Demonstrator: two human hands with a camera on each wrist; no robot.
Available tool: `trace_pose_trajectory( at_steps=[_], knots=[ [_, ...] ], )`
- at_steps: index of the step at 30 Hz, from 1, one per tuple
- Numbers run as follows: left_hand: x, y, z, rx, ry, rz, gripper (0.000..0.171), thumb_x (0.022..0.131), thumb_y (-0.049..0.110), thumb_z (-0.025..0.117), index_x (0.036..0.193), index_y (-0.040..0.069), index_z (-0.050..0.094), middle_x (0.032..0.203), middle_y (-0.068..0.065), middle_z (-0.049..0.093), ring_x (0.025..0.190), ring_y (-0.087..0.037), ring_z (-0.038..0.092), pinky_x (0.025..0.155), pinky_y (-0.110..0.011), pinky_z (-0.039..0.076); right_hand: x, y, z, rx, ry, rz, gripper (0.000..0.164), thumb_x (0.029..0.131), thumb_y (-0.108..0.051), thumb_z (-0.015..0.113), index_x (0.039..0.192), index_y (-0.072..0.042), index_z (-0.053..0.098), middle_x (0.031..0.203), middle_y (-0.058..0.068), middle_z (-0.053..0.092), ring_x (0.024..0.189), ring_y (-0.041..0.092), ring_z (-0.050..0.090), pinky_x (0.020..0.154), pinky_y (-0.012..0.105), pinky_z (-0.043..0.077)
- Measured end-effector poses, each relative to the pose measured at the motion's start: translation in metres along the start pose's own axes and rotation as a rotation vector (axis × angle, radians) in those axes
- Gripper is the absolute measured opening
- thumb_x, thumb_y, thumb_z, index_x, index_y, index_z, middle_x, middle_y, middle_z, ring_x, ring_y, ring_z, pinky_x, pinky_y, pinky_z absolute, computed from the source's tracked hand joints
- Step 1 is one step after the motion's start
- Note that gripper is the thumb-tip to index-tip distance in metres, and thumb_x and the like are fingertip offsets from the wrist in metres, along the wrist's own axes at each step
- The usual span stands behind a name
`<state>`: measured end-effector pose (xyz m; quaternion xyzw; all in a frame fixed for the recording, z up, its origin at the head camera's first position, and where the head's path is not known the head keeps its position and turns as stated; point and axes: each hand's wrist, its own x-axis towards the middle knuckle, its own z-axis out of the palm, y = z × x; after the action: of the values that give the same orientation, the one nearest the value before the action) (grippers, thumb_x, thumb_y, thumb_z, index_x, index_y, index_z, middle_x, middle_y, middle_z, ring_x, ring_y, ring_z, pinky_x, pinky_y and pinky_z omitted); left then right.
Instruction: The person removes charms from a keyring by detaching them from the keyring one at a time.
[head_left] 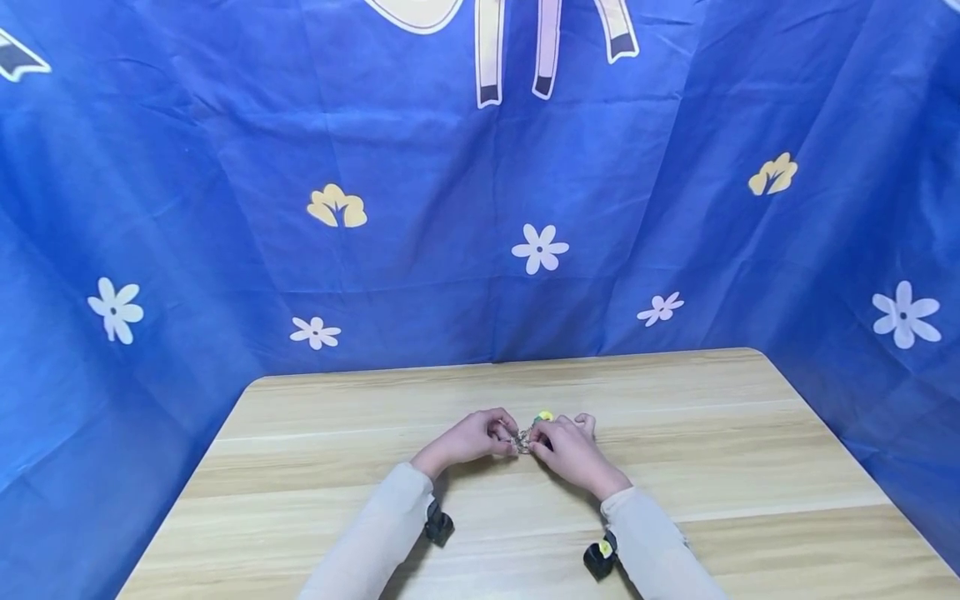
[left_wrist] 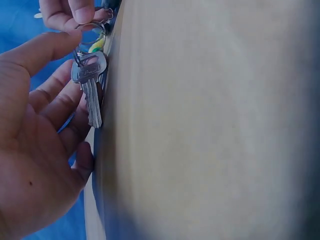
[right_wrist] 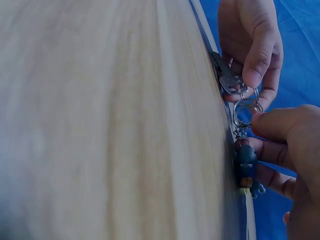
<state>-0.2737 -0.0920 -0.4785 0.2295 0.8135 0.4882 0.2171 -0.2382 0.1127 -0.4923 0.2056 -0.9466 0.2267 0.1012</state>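
Observation:
Both hands meet over the middle of the table on a bunch of metal rings. My left hand [head_left: 474, 437] pinches a ring by the silver key [left_wrist: 90, 90], which hangs blade down in front of the fingers in the left wrist view. My right hand [head_left: 572, 452] pinches the round key ring [right_wrist: 244, 111] between thumb and fingers. From that ring hangs a dark figure-shaped charm [right_wrist: 246, 162], below the right fingertips. A yellow-green piece [head_left: 545, 416] shows just beyond the right hand. Fingers partly hide how the rings link.
The wooden table [head_left: 675, 417] has light grain and rounded far corners. A blue cloth [head_left: 420, 275] with flower prints hangs behind it and at both sides. Black wrist devices [head_left: 438, 525] are strapped at both sleeves, close to the tabletop.

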Motion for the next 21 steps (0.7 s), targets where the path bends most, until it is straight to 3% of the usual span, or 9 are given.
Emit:
trace_pose_trajectory(
  at_steps=[8, 16, 19, 21],
  knots=[
    [-0.004, 0.003, 0.002, -0.014, -0.088, 0.046, 0.031, 0.087, 0.005, 0.064, 0.117, 0.001, 0.061, 0.094, -0.018, 0.071, 0.070, -0.007, 0.061, 0.065, -0.019, 0.049, -0.004, 0.004, -0.003, 0.115, -0.003, 0.028, 0.009, 0.087, -0.021, 0.069, 0.083, -0.024, 0.061, 0.066, -0.019, 0.059, 0.072, 0.005, 0.054, 0.093, 0.050, 0.024],
    [-0.006, 0.005, 0.005, -0.041, -0.111, 0.061, 0.025, 0.087, 0.004, 0.063, 0.110, -0.005, 0.064, 0.102, -0.023, 0.069, 0.073, -0.005, 0.058, 0.066, -0.019, 0.048, -0.005, 0.006, -0.013, 0.266, -0.053, 0.041, 0.006, 0.090, -0.016, 0.064, 0.085, -0.020, 0.061, 0.071, -0.013, 0.065, 0.071, 0.006, 0.055, 0.093, 0.045, 0.023],
    [-0.005, 0.007, 0.005, -0.036, -0.104, 0.062, 0.021, 0.086, 0.003, 0.062, 0.105, -0.005, 0.066, 0.099, -0.020, 0.070, 0.071, -0.005, 0.058, 0.065, -0.019, 0.048, -0.004, 0.005, -0.017, 0.324, -0.059, 0.057, 0.005, 0.091, -0.016, 0.063, 0.087, -0.018, 0.061, 0.075, -0.010, 0.068, 0.073, 0.009, 0.061, 0.095, 0.043, 0.032],
    [-0.005, 0.008, 0.005, -0.027, -0.097, 0.057, 0.019, 0.086, 0.004, 0.063, 0.102, -0.004, 0.067, 0.094, -0.016, 0.072, 0.070, -0.005, 0.058, 0.065, -0.019, 0.048, -0.004, 0.004, -0.020, 0.361, -0.075, 0.072, 0.005, 0.093, -0.016, 0.061, 0.088, -0.017, 0.061, 0.079, -0.007, 0.070, 0.075, 0.009, 0.065, 0.090, 0.036, 0.042]
  ],
)
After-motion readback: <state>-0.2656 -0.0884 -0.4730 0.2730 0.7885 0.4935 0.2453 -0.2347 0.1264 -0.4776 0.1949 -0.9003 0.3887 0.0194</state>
